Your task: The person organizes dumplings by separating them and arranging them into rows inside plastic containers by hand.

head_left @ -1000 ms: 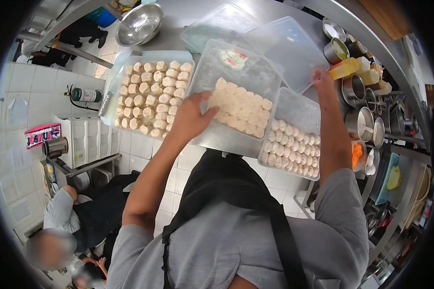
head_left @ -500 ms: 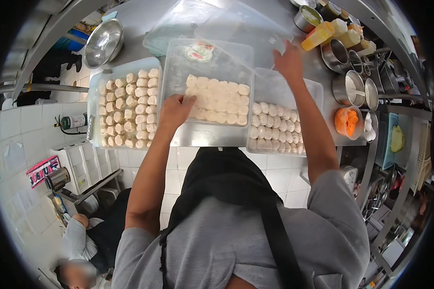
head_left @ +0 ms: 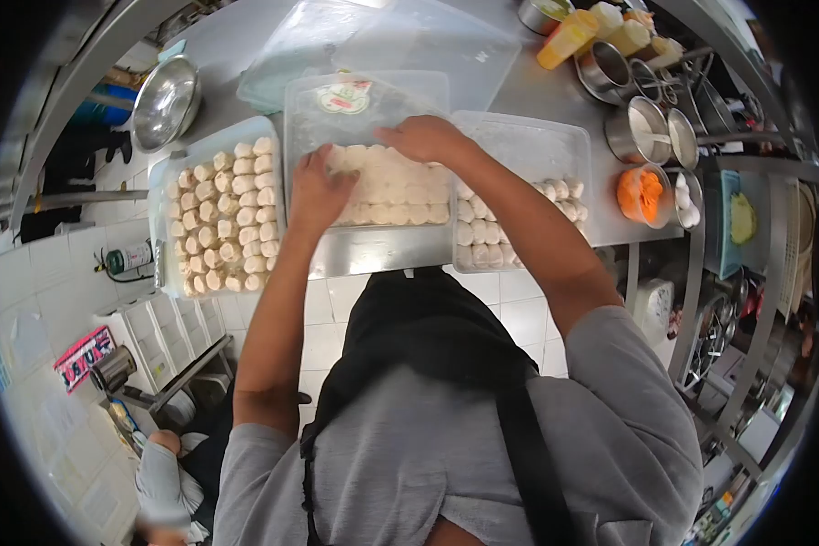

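A packed block of cream-coloured, round-topped dough pieces (head_left: 396,189) lies in the near part of a shallow, rectangular, translucent plastic container (head_left: 405,96), which sits on a silver-grey steel table (head_left: 364,253) straight in front of the person. The bare left hand (head_left: 315,193) is at the left side of the block, its fingers reaching toward the far left corner and its thumb stretched out apart from them, the tip over the dough, so the hand stands spread. The bare right hand (head_left: 423,138) is at the far edge of the block, its fingers pointing left toward the left hand; whether they are pressed together or pinching a piece cannot be told, nor can firm contact with the dough. Most of the block thus lies on the person's side of the right hand and to the right of the left hand. The right forearm crosses above a second translucent rectangular plastic container (head_left: 541,141), where rows of whitish rounded dough pieces (head_left: 485,232) lie partly hidden beneath the arm. Left of the left hand, a pale bluish rectangular plastic tray (head_left: 246,130) holds rows of beige, stubby, cylindrical pieces (head_left: 214,218). Beyond the middle container lie clear, flat plastic lids (head_left: 373,41), overlapping on the table
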A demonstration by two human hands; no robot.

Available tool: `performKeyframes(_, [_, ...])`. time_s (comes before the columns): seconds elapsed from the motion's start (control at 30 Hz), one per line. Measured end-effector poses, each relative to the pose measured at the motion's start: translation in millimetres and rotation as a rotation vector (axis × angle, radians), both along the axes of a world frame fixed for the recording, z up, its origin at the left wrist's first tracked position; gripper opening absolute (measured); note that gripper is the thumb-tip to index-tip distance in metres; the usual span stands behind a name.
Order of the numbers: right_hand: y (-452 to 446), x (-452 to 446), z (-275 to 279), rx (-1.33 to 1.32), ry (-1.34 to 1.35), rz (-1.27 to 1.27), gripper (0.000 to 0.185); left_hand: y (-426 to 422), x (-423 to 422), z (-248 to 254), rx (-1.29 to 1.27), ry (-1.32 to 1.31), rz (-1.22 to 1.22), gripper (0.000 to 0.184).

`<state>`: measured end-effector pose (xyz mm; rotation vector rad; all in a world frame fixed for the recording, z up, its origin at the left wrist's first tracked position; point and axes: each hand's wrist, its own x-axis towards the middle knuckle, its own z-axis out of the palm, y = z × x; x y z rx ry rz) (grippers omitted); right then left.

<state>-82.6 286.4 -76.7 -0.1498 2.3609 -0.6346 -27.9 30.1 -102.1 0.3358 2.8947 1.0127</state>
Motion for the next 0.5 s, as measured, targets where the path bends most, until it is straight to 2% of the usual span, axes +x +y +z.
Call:
performKeyframes(0.07, [-0.1,-8.5,-37.8,-0.049,0.043,-0.009,0.082,5.4,-24.1,-5.0,-0.062,-0.033,-0.095,0.067])
performKeyframes(0.13, [-11.3,-4.5,-59.0,0.012,0.131,-0.086,0.079,9.7,-37.1,-4.4,-0.12,-0.125,-0.087,0.065])
performKeyframes(0.17, [-16.5,-2.7,-47.1,0.041,0.056,-0.117,0.079,8.4,-44.3,-6.1,-0.156,-0.174,-0.086,0.064])
performKeyframes(0.23, [-23.6,8.9,-35.8,0.063,0.073,-0.188,0.077,-8.8,-67.0,-41.8,-0.121,-0.276,-0.093,0.061])
performKeyframes(0.4, [-31.5,21.9,-10.5,-0.019,-0.046,-0.268,0.073,-19.8,-66.0,-33.8,0.078,-0.49,0.044,0.052])
performKeyframes(0.5, [-29.7,31.1,-17.3,-0.046,0.071,-0.214,0.071,-26.0,-63.5,-35.6,0.144,-0.537,0.009,0.042])
